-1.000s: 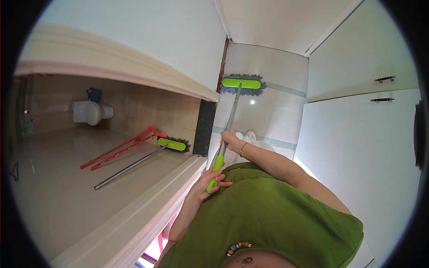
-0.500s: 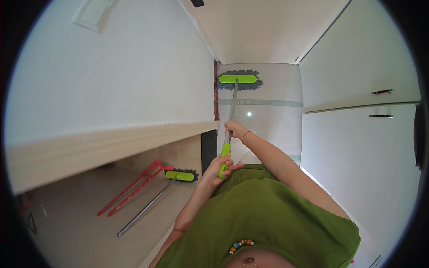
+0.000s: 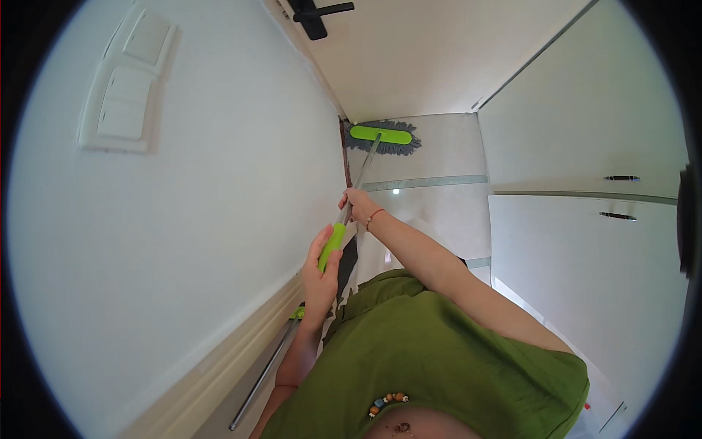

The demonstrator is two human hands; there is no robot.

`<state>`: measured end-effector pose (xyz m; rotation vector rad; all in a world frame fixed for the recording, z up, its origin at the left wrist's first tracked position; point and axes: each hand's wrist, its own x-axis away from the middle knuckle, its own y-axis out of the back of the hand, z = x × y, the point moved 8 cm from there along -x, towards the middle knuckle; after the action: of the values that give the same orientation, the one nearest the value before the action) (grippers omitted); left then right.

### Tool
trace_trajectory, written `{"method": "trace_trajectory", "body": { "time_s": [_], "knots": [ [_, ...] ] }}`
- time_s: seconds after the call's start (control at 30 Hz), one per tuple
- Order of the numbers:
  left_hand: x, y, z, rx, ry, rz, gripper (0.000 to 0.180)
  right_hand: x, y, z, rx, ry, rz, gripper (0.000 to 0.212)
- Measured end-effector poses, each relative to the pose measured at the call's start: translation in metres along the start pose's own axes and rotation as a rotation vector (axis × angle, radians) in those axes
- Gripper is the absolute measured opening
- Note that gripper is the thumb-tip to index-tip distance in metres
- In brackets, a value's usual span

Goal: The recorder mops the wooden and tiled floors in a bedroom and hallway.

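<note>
A mop [image 3: 382, 136] with a bright green head and grey fringe lies on the floor at the foot of the door, by the left wall corner. Its metal pole slants back toward me. My left hand [image 3: 322, 267] is closed around the green grip at the pole's near end. Farther up, my right hand [image 3: 355, 206] is wrapped round the metal pole. Beyond my left forearm, partly hidden by it, a second green mop [image 3: 265, 377] lies with its pole stretching down to the left.
A white wall with switches [image 3: 131, 88] rises on the left. Ahead stands a door with a black handle [image 3: 316, 16]. White cabinets [image 3: 578, 139] line the right. Pale floor tiles [image 3: 431, 157] carry grey strips [image 3: 428, 182].
Both hands and the pole have shifted left, and the mop head has turned slightly. The view has swung, bringing the door handle in and putting the red poles out of sight.
</note>
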<state>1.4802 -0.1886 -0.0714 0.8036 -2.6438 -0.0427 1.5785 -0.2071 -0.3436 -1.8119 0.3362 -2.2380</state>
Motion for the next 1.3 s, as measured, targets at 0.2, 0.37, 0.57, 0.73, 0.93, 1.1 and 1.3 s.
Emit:
{"method": "trace_trajectory", "body": {
  "time_s": [0.2,0.37,0.57,0.73,0.93,1.1,1.3],
  "knots": [
    [-0.016,-0.040,-0.030,-0.317,-0.099,0.111,0.025,-0.079,0.042,0.026,0.061,0.057,0.034,0.020],
    [-0.027,-0.055,-0.042,-0.254,-0.082,0.051,0.025,-0.065,0.037,0.045,0.074,0.072,0.023,0.020],
    [-0.028,-0.133,-0.056,-0.306,-0.109,0.134,0.026,-0.047,0.103,0.087,-0.113,0.068,0.056,0.016],
    [-0.035,-0.227,-0.072,-0.387,-0.182,0.305,0.028,-0.024,0.172,0.148,-0.193,0.129,-0.017,0.015],
    [-0.034,-0.292,-0.092,-0.538,-0.285,0.448,0.031,-0.013,0.212,0.176,-0.380,0.144,0.079,0.009],
    [-0.047,-0.331,-0.083,-0.539,-0.233,0.533,0.030,-0.022,0.258,0.200,-0.569,0.143,0.091,0.010],
    [-0.049,-0.359,-0.102,-0.600,-0.303,0.607,0.037,-0.018,0.271,0.214,-0.689,0.132,0.135,0.013]
  ]
}}
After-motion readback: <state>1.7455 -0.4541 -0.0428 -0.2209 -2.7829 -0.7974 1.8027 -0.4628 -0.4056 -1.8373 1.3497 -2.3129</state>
